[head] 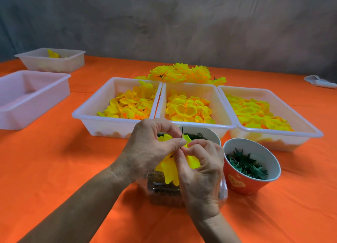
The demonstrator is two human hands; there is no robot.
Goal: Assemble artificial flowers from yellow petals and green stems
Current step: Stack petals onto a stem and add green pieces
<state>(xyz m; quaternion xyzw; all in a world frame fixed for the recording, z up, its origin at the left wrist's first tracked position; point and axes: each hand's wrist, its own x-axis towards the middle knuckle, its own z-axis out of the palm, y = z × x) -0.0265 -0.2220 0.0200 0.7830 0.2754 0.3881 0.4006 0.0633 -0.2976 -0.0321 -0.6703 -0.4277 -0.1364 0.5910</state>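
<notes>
Orange table (54, 170): bare cloth front-left & right. 3 white trays (116, 126) of yellow petals (127, 106) edge-to-edge mid-table. Red cup (242, 184) just R of hands. L hand (147, 148) & R hand (198, 170) together, both pinching thin stem (182, 131) w/ yellow flower (170, 170).

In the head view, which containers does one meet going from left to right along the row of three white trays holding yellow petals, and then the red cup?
Left petal tray → middle petal tray → right petal tray; the red cup of green leaf pieces stands nearer, its centre just right of the middle tray.
</notes>
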